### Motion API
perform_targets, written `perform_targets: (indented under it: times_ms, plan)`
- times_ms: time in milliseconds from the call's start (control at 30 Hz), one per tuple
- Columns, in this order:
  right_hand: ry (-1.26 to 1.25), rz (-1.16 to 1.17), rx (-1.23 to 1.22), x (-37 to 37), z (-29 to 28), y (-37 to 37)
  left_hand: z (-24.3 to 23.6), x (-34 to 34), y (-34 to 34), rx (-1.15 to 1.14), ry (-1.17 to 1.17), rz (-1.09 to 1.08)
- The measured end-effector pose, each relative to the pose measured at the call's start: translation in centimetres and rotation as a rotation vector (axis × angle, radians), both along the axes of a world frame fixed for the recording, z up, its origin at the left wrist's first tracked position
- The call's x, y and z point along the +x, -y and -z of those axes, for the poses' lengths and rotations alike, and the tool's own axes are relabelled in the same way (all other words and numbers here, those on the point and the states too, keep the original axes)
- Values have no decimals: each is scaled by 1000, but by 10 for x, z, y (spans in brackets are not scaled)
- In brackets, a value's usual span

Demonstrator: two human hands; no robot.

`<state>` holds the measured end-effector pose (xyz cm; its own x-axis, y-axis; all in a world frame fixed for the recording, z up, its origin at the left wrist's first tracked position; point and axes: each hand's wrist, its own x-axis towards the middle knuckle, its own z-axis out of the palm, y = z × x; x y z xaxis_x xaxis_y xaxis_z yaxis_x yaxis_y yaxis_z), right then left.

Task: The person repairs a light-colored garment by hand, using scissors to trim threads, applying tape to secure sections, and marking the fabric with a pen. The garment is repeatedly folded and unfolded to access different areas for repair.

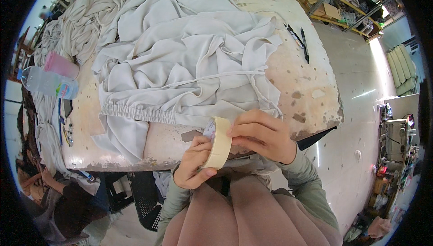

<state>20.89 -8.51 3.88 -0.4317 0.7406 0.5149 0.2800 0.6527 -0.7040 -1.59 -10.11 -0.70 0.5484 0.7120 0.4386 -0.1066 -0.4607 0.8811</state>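
A roll of cream masking tape is held upright in front of me, just below the worn table's near edge. My left hand grips the roll from below, fingers wrapped around its rim. My right hand sits on the roll's top right, fingertips pressed on its outer face. Beyond the hands a pale grey garment with an elastic waistband and a drawstring lies spread on the table.
More pale cloth is heaped at the far left of the table. A clear water bottle and a pink cup stand at the left. Black pens lie at the right. Another person sits at lower left. Shelves stand at the upper right.
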Motion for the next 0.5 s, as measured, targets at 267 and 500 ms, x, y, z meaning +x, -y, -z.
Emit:
perform_targets:
  times_ms: [267, 500]
  plan:
    - [58, -162, 195, -3, 13, 1, 5, -2, 8, -160, 163, 62]
    - [-172, 0, 16, -7, 15, 6, 6, -2, 6, -107, 231, 83]
